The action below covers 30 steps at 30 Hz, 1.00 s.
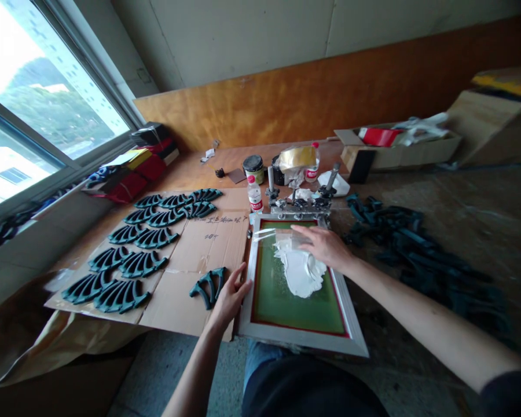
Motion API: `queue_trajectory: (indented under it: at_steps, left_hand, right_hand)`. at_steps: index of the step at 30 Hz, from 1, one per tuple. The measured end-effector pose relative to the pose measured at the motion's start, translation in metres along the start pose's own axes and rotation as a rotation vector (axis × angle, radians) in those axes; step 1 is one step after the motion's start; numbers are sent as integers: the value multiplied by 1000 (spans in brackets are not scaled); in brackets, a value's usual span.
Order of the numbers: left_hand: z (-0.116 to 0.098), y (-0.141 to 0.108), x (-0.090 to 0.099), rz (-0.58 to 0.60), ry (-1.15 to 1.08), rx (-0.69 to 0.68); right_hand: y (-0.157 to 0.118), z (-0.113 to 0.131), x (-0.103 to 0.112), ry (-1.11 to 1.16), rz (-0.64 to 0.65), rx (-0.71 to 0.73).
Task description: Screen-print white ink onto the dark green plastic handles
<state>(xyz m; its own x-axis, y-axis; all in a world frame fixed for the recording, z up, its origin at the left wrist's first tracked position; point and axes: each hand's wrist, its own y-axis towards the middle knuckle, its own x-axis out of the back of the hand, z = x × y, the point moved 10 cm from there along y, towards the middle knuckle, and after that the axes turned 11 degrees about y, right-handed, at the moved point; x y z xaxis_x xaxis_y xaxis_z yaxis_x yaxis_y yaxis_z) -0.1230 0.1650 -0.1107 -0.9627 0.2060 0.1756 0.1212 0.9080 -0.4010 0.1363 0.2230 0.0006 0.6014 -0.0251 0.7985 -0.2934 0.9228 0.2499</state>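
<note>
A screen-printing frame (pixel 356 330) with green mesh (pixel 269 307) lies in front of me, and a thick patch of white ink (pixel 304 272) is spread on the mesh. My right hand (pixel 325 246) is closed on a pale, partly see-through squeegee (pixel 282 236) across the upper part of the mesh. At the frame's left side my left hand (pixel 232 295) has its fingers apart, their tips at the frame's edge. Just left of it, a dark green fan-shaped plastic piece (pixel 209 286) lies on the cardboard (pixel 178 295). A metal hinge clamp (pixel 301 205) stands at the frame's far end.
Rows of similar dark green pieces (pixel 121 295) cover the cardboard's left side. A pile of dark parts (pixel 417 243) lies at right. Behind the frame stand a bottle (pixel 255 196) and an ink can (pixel 254 168). An open carton (pixel 399 150) sits at the back right.
</note>
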Motion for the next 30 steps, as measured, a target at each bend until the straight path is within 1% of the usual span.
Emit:
queue_trajectory:
  at_steps: [2,3,5,6,7,8,9,10,11,12,13,14,15,16,17,18,19,20,21,22,23,24,25,26,27,28,29,30]
  left_hand:
    - [-25,-6,6,-17,-29,-13]
    - [-40,-9,11,-40,-33,-34]
    - [-75,-9,18,-82,-33,-113]
    - [-96,-8,20,-107,-50,-179]
    - [-118,-6,22,-131,-76,-256]
    - [-140,-3,24,-156,-111,-336]
    - [-162,0,25,-168,-149,-409]
    - [-182,5,24,-174,-185,-469]
    - [-198,9,22,-176,-210,-511]
    - [-211,13,19,-174,-230,-536]
    - [-217,16,17,-188,-257,-550]
    - [-218,17,15,-220,-294,-557]
    - [-210,16,11,-261,-333,-547]
    - [-193,14,3,-280,-361,-502]
    - [-168,14,-14,-237,-363,-406]
    - [-136,11,-36,-169,-355,-277]
    - [-98,7,-70,-4,-303,-94]
    - [-58,-5,-106,186,-243,105]
    - [-26,-18,-126,249,-257,229]
    - [-5,-28,-140,281,-307,280]
    - [11,-34,-146,269,-366,312]
    - [21,-36,-142,221,-424,316]
    - [29,-34,-130,160,-457,311]
    - [36,-30,-109,80,-458,301]
    - [44,-25,-80,-13,-429,292]
    - [55,-21,-46,-113,-375,293]
    - [64,-17,-6,-234,-311,260]
    - [80,-15,32,-337,-239,291]
  right_hand:
    - [19,-16,29,-90,-91,-95]
    - [22,-25,47,-121,-162,-129]
    - [13,-47,81,-127,-326,-181]
    - [3,-60,90,-103,-375,-217]
    - [-9,-75,91,-81,-384,-267]
    - [-21,-89,82,-69,-347,-317]
    - [-33,-99,65,-70,-272,-354]
    - [-45,-104,43,-85,-176,-367]
    - [-56,-104,17,-108,-80,-347]
    - [-65,-98,-7,-137,-6,-305]
    - [-73,-90,-27,-174,37,-260]
    - [-79,-81,-44,-210,61,-229]
    - [-83,-73,-55,-243,71,-224]
    - [-85,-67,-62,-262,70,-249]
    - [-87,-61,-66,-263,58,-294]
    - [-88,-54,-66,-248,33,-346]
    - [-89,-45,-65,-224,-8,-385]
    - [-89,-31,-63,-197,-60,-395]
    - [-89,-13,-62,-165,-107,-356]
    - [-87,9,-63,-126,-133,-270]
    - [-86,30,-66,-75,-122,-152]
    - [-87,46,-68,-17,-90,-35]
    - [-90,53,-67,35,-55,50]
    - [-95,48,-60,59,-40,83]
    - [-101,28,-46,36,-52,56]
    - [-111,-3,-27,-31,-87,-30]
    - [-123,-40,-3,-154,-136,-140]
    - [-140,-81,19,-317,-155,-270]
